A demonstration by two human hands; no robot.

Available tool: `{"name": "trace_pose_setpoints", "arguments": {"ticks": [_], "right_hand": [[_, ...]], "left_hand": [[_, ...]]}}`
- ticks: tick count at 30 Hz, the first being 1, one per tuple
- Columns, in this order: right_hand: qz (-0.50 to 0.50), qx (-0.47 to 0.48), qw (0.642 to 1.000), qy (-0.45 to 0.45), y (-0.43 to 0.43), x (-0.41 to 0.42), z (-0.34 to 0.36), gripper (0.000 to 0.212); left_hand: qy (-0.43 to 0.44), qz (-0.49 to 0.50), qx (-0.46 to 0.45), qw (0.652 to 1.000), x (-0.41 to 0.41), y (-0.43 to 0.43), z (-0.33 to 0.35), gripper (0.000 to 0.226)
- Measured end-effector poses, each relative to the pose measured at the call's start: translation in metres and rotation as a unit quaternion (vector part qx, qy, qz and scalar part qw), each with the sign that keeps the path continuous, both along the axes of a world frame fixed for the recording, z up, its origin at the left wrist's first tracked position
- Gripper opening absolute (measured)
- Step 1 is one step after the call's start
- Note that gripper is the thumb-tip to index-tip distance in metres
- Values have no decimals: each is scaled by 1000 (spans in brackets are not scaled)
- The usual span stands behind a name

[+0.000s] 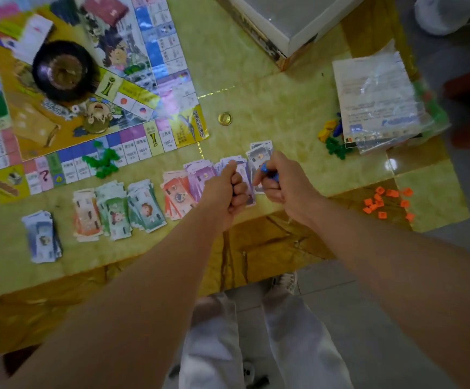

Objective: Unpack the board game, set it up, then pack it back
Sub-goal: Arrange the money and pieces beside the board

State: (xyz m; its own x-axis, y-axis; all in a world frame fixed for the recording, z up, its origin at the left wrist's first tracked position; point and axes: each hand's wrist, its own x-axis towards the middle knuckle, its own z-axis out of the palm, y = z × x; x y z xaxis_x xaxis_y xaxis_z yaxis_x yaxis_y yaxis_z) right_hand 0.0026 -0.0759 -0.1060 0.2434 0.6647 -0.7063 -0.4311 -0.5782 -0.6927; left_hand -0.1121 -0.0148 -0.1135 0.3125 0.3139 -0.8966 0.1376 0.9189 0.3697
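The game board point(149, 68) lies open at the table's upper left, with a black spinner wheel point(61, 70) and card stacks on it. Several stacks of play money point(144, 211) lie in a row along its near edge. My left hand point(229, 192) is curled into a fist over the purple notes point(200, 175); what it holds is hidden. My right hand point(281, 178) grips small blue pieces point(264, 168) just above the grey notes point(260, 153).
Green pieces point(103, 162) lie on the board's edge. Orange pieces point(386, 203) are scattered at the right. A plastic bag with a leaflet point(379, 99) lies beside mixed tokens point(332, 136). A gold coin point(225, 118) and the white box point(292, 21) sit further back.
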Motion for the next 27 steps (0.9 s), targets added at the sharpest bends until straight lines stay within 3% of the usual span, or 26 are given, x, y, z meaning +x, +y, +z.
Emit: {"name": "trace_pose_setpoints", "arguments": {"ticks": [8, 14, 23, 27], "right_hand": [[39, 5, 995, 94, 67, -32, 9, 45], [78, 27, 992, 100, 127, -75, 14, 49], [158, -102, 981, -50, 218, -150, 16, 30], [145, -113, 981, -57, 253, -173, 23, 26]], "left_hand": [[-10, 85, 23, 996, -46, 45, 13, 43], [-26, 113, 39, 992, -88, 94, 15, 42], [14, 94, 80, 992, -163, 183, 18, 39], [30, 74, 91, 993, -189, 222, 22, 34]]}}
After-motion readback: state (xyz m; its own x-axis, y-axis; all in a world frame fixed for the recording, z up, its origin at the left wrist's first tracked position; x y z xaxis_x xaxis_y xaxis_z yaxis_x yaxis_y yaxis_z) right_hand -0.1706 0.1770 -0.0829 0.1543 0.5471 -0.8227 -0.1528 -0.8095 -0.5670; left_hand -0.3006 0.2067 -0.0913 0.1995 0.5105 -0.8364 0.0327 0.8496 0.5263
